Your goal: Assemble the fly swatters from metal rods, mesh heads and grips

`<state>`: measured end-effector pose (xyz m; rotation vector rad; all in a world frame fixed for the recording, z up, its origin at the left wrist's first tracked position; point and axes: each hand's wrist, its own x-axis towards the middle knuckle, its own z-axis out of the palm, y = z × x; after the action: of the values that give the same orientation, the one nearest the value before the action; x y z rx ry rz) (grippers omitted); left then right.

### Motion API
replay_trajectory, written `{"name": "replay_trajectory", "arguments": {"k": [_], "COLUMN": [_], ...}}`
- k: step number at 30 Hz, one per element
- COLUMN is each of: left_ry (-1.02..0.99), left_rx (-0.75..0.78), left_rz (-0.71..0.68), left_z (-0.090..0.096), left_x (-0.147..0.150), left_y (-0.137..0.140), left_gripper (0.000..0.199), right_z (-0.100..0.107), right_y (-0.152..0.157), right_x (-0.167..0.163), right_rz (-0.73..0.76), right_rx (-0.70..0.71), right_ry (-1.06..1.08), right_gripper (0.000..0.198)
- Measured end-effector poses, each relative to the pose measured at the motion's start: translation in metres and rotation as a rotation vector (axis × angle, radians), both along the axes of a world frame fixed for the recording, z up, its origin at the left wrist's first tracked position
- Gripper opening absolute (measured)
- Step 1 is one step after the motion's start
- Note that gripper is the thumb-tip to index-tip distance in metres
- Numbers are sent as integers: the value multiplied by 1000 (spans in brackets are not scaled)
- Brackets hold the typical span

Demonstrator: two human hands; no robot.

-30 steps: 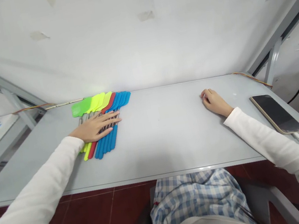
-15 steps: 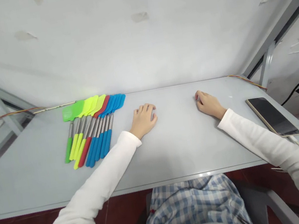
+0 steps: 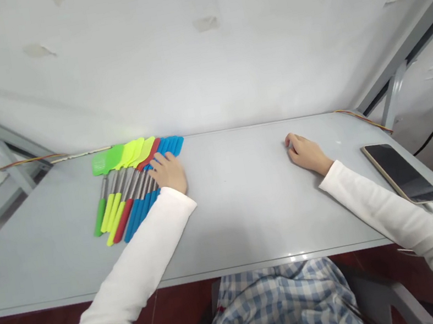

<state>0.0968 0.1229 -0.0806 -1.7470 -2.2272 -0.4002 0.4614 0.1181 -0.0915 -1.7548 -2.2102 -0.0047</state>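
Several telescopic fly swatters lie side by side at the left of the table, flat heads toward the wall and handles toward me. From left to right come green fly swatters, yellow fly swatters, a red fly swatter and blue fly swatters. My left hand is over the metal shafts of the blue ones, fingers spread, and covers part of them; whether it touches them I cannot tell. On the bare table to the right rests my right hand, its fingers curled in, with nothing visible in it.
A phone lies at the right of the grey table, beyond my right forearm. A white wall closes off the back. Metal frame posts stand at both sides, and thin wires run along the rear corners.
My left hand has moved left from the bare table to the blue fly swatters. My right hand stays in place, still curled. The view has shifted slightly.
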Motion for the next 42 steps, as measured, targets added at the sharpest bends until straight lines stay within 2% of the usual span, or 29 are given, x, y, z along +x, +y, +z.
{"name": "replay_trajectory", "arguments": {"k": [3,8,13,15,17,20,22,24,27,33,39,42], "left_ry": [-90,-135,-11,22,11,-109,-212,-271,-256,-118,-17,-1], "left_rx": [52,149,26,-18,-58,-106,-109,-94,-82,-30,22,26], "left_rz": [46,-59,-220,-362,-591,-949,-1043,-1023,-962,-850,-903,-913], "left_z": [-8,-15,-12,-9,-6,-6,-8,-10,-10,-8,-3,1], "left_x": [-16,-18,-2,8,17,28,32,34,37,54,93,112], "left_y": [6,6,1,-1,-3,-5,-6,-7,-9,-17,-29,-32], "left_gripper": [52,48,42,43,42,38,36,33,25,21,29,35], "right_z": [-1,-1,0,1,1,2,1,0,-1,9,16,13], "right_y": [0,1,0,-1,-1,-1,0,0,0,-10,-30,-32], "right_x": [0,0,-1,-1,-1,-1,-1,-1,-3,-15,-32,-33], "right_rz": [7,15,5,4,4,5,7,10,30,120,312,333], "right_rx": [13,24,1,0,-1,-4,0,4,38,262,322,360], "right_ry": [6,5,-5,-3,1,2,4,11,31,58,-139,-170], "right_gripper": [22,21,22,22,22,22,22,21,21,42,51,52]}}
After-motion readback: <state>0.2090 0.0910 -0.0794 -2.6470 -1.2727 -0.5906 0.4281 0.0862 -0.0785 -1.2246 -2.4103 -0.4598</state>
